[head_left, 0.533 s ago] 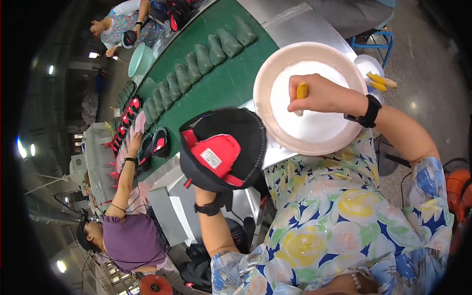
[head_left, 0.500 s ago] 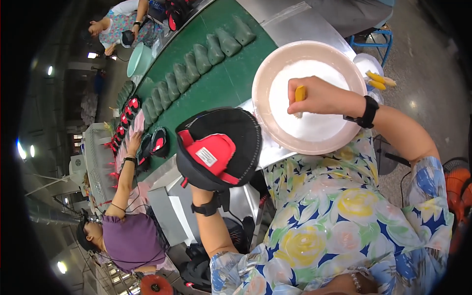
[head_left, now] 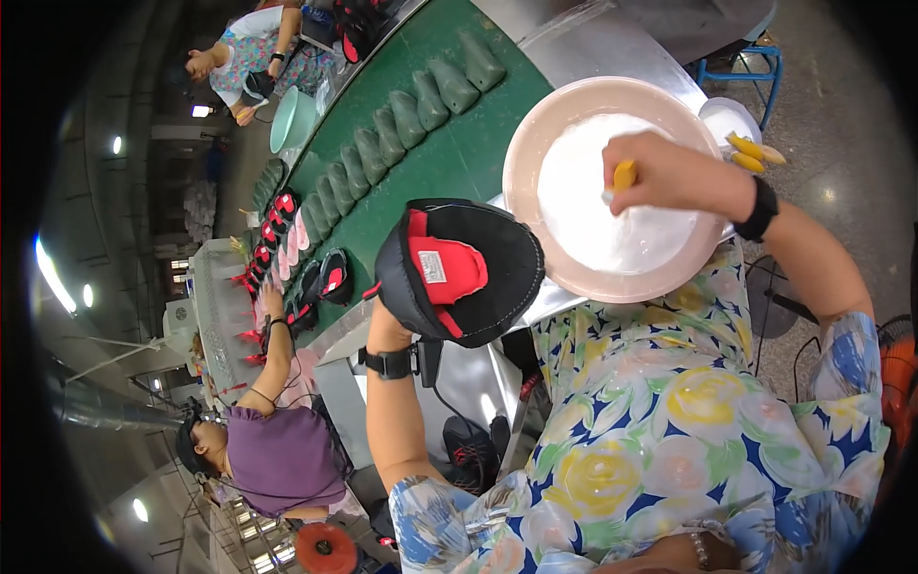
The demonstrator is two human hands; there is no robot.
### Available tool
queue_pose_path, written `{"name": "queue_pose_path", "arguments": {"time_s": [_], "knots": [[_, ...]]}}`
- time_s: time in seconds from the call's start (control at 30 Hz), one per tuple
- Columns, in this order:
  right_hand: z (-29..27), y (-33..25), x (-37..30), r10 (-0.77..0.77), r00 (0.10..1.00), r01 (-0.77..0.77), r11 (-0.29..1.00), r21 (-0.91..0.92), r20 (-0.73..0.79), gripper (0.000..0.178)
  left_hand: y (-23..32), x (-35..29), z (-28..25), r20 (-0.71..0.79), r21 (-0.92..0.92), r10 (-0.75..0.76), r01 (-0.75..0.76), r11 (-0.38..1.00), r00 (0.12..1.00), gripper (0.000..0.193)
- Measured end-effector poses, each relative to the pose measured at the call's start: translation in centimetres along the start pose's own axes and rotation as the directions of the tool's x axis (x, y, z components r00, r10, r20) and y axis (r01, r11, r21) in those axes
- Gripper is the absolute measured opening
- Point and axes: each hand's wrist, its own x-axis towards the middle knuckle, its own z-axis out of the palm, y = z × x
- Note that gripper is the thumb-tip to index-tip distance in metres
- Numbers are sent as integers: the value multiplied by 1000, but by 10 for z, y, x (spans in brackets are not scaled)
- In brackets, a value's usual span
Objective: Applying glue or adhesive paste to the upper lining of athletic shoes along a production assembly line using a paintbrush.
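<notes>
A: Your right hand [head_left: 658, 174] is closed, thumb and fingers pinching a yellow-handled brush [head_left: 624, 173]. Its pale tip points down at the white liquid [head_left: 579, 196].

B: Whether that tip touches the liquid, I can't tell you. Your left hand [head_left: 384, 328] is mostly hidden behind the black shoe upper [head_left: 512, 251] it holds up, so I can't say how your fingers are set.

A: That upper is tilted with its opening toward you, showing a red lining [head_left: 457, 273] and a white label [head_left: 433, 267]. It's just left of your pink basin [head_left: 517, 163], which contains the liquid.

B: To the basin's right you have a small white tub [head_left: 724, 118], with yellow-handled tools [head_left: 746, 151] beside it.

A: Farther off to your left, dark green foot-shaped pieces [head_left: 405, 117] line the green tabletop [head_left: 449, 158].

B: Past those, a co-worker in a purple top [head_left: 282, 459] reaches toward more black-and-red uppers [head_left: 334, 275]. Another person stands near a light green basin [head_left: 292, 120].
</notes>
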Motion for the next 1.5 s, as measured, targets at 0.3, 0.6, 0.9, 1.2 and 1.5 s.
{"name": "queue_pose_path", "arguments": {"time_s": [0.3,0.6,0.9,1.2,1.5], "knots": [[-29,-42,3,-227,943,260,959,114,-241,24,36,73,53,307,194,156,-222,955,939,42],[-5,-44,-5,0,822,149,965,215,-569,28,18,69,72,-83,294,459,-418,860,885,43],[28,-46,3,310,862,0,791,612,-400,34,22,59,86,-333,509,779,-594,623,531,44],[13,-51,-10,40,868,240,840,487,-495,23,38,48,62,-284,505,487,-303,808,826,43],[23,-65,-17,-673,592,728,682,-62,-444,21,-14,18,103,430,-378,-230,405,833,873,57]]}}
